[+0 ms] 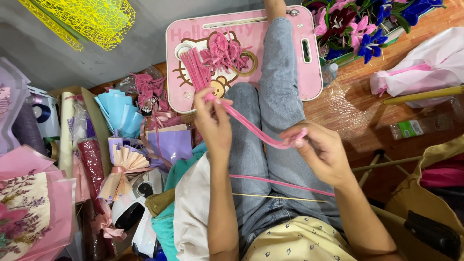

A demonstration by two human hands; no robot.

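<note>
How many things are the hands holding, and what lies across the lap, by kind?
Pink pipe cleaner strand, held between left hand and right hand: 1
Loose pink strand on the lap: 1
Thin yellow stick on the lap: 1
Total: 3

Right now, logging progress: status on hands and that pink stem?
Left hand pinching one end of pink chenille stem. Right hand gripping the bent other end. More stems piled on pink lap tray. Nothing between the hands.

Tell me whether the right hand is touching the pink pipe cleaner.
Touching. The head view shows the right hand pinching the bent end of the pink pipe cleaner.
</note>
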